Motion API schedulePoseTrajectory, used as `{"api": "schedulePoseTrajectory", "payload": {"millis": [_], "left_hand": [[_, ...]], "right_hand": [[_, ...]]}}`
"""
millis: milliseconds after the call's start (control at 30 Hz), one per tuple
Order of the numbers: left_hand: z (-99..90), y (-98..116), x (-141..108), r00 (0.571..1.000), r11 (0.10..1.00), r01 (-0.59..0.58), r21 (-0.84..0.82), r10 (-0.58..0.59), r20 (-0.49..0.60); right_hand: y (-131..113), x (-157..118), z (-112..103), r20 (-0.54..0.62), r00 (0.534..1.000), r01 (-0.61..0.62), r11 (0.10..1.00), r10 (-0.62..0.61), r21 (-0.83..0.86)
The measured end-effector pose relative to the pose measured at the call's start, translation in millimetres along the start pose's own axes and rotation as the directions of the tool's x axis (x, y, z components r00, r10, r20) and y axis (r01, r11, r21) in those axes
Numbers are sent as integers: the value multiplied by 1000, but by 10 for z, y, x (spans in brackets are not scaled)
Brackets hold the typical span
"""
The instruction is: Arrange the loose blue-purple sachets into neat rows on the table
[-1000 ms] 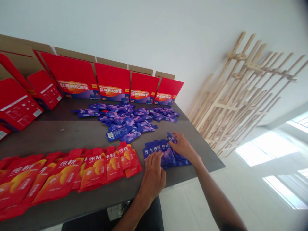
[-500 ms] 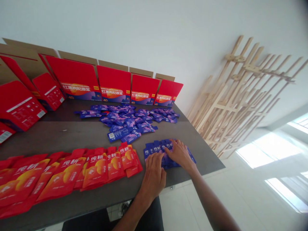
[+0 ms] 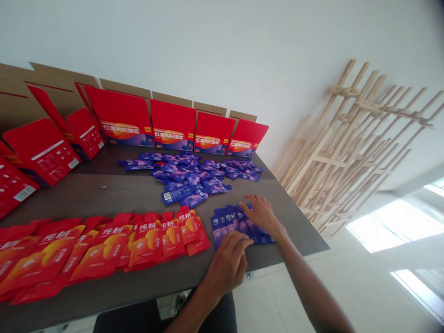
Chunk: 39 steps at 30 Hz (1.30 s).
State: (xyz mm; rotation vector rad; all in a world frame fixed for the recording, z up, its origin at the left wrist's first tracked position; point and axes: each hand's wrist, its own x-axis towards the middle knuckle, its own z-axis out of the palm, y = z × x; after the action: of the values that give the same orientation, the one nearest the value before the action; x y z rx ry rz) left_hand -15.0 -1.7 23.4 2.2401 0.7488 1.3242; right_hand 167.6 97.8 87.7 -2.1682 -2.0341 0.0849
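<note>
A row of overlapping blue pouches (image 3: 231, 219) lies near the table's right front edge. My left hand (image 3: 229, 261) is at the lower edge of this row, fingers slightly bent and apart, holding nothing that shows. On the right end of the row rests my right hand (image 3: 260, 213), its fingers spread over the pouches. Overlapping red pouches (image 3: 145, 238) form a long row to the left of my hands. Behind the hands is a loose heap of blue pouches (image 3: 190, 173).
Open red boxes (image 3: 173, 124) stand along the back and left of the dark table (image 3: 128, 192). Wooden easels (image 3: 333, 159) lean by the white wall at the right. The table's right edge slopes down toward the front.
My left hand has moved down off the upper part of the blue row, its fingers lifting. My right hand has spread and shifted slightly up. The view has shifted a little to the left.
</note>
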Motion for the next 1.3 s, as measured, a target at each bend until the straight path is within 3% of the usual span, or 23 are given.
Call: {"api": "schedulePoseTrajectory", "payload": {"millis": [67,133,233,300,400,467,533,667,867,967,1133,1200,1233,1300], "left_hand": [[-61,49,-67,996,996,-84,-14,84,24],[-143,74,-158,987,988,-154,17,153,53],[-316,61,-301,971,967,-232,103,224,85],[-451,38,-386,964,952,-262,159,250,94],[-640,33,-508,961,935,-277,223,264,86],[-736,67,-593,961,928,-276,250,266,72],[-812,125,-674,959,922,-284,262,278,62],[-988,272,-737,948,906,-318,277,307,83],[-1475,479,-536,950,881,-306,360,306,58],[-1793,519,-386,974,896,-224,383,219,58],[-2296,399,-91,995,906,35,422,9,-103],[-2427,300,6,979,857,188,480,-121,-167],[-2467,248,37,965,826,255,503,-184,-186],[-2494,152,57,934,779,357,515,-294,-203]], "right_hand": [[-121,218,-8,-15,989,151,988,-150,25],[-328,460,29,-28,930,369,928,-368,58],[-752,827,179,-16,735,675,729,-678,115],[-1048,1059,321,24,613,781,609,-790,137],[-1407,1344,522,122,480,854,495,-869,162],[-1566,1452,606,184,424,877,452,-887,161],[-1662,1478,634,221,413,888,445,-884,119],[-1727,1371,577,237,454,887,461,-859,-28],[-1698,1304,510,235,496,868,487,-836,-100],[-1665,1314,468,180,546,835,550,-818,-34],[-1670,1215,239,59,672,740,673,-738,-6],[-1720,1112,108,-20,665,747,665,-746,29],[-1757,1043,38,-63,637,770,634,-768,62],[-1849,871,-107,-139,534,844,517,-834,139]]}}
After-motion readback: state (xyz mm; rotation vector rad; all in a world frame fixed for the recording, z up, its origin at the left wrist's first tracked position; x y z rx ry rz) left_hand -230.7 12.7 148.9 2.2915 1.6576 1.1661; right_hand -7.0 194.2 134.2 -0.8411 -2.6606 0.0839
